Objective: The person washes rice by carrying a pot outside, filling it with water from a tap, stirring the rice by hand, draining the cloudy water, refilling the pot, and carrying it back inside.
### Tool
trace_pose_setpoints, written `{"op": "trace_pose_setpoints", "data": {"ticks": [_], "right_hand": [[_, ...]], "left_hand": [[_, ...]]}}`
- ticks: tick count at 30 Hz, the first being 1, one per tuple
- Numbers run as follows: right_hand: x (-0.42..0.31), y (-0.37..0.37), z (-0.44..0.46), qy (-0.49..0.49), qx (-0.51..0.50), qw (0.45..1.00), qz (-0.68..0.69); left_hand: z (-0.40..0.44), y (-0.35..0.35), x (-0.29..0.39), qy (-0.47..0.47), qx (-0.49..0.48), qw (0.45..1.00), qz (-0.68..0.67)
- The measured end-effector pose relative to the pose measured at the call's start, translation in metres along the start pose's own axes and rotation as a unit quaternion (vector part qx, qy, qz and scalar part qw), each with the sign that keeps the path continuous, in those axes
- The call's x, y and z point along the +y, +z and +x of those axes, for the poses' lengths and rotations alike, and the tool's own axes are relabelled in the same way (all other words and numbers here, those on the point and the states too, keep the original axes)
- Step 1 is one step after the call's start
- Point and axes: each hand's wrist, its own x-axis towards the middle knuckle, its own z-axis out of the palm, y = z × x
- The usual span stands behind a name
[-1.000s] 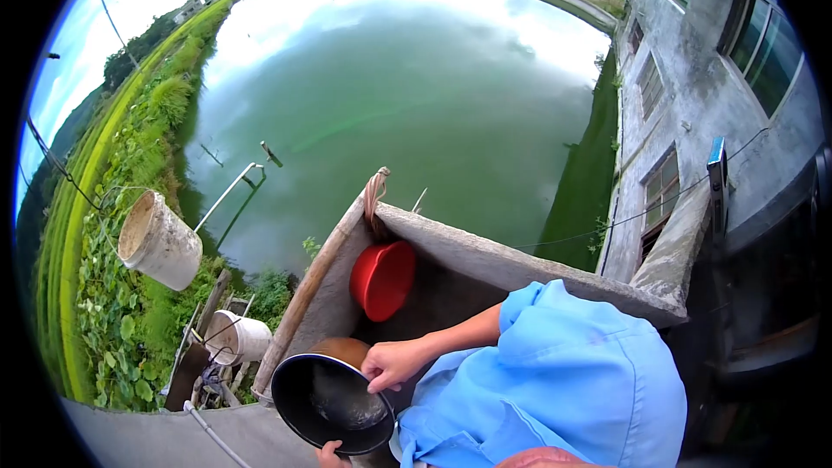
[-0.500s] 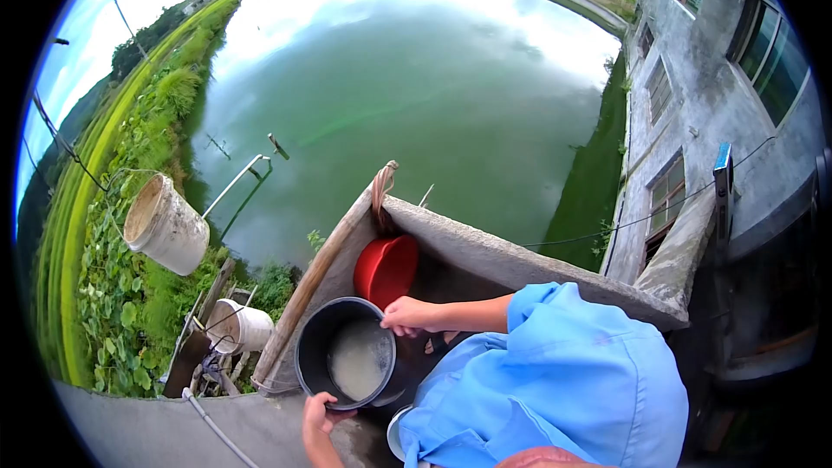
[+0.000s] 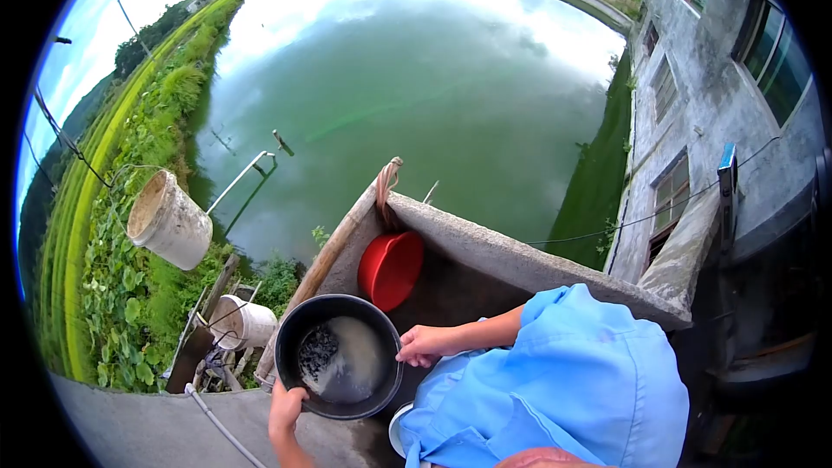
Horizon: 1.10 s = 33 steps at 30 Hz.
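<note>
A round black pot [image 3: 290, 321] is held between my two hands, nearly level, its open top facing up. Cloudy pale liquid [image 3: 357, 360] and a dark speckled patch show inside it. My left hand [image 3: 286, 406] grips the lower left rim, thumb over the edge. At the right rim the fingers of my right hand [image 3: 419, 346] are closed on the pot's edge. Just beyond the pot, a red basin [image 3: 392, 270] leans in the corner of the concrete walls.
A low concrete wall [image 3: 537, 264] and a wooden pole [image 3: 334, 247] meet at the corner. Two white buckets, one upper [image 3: 173, 224] and one lower [image 3: 251, 323], are at the left. Past the wall lies a green pond [image 3: 433, 121]; a grey building [image 3: 693, 104] stands right.
The pot has gone from steeply tilted to nearly level, then moved a little left and turned. The dark patch inside now shows. My left hand has shifted left with the rim.
</note>
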Motion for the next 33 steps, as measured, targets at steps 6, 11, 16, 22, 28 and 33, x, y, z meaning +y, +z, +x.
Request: {"op": "trace_pose_setpoints", "data": {"ticks": [6,11,16,22,28,33], "right_hand": [[-0.043,0.028,-0.023,-0.144,-0.084,0.973,-0.158],[-0.085,0.059,-0.036,-0.194,-0.109,0.944,-0.243],[-0.115,0.074,-0.032,-0.202,-0.105,0.925,-0.303],[-0.124,0.047,-0.015,-0.192,-0.062,0.944,-0.263],[-0.093,-0.002,0.007,-0.173,0.053,0.978,-0.103],[-0.052,-0.028,0.018,-0.074,0.12,0.99,-0.024]], "left_hand": [[-0.023,0.009,-0.064,-0.026,-0.011,0.942,-0.335],[-0.018,0.046,-0.107,-0.045,-0.029,0.882,-0.469],[-0.019,0.07,-0.113,-0.067,-0.062,0.839,-0.536],[-0.026,0.077,-0.079,-0.102,-0.129,0.821,-0.547],[0.002,0.056,-0.078,-0.134,-0.08,0.838,-0.523],[0.011,0.048,-0.026,-0.098,0.023,0.95,-0.296]]}}
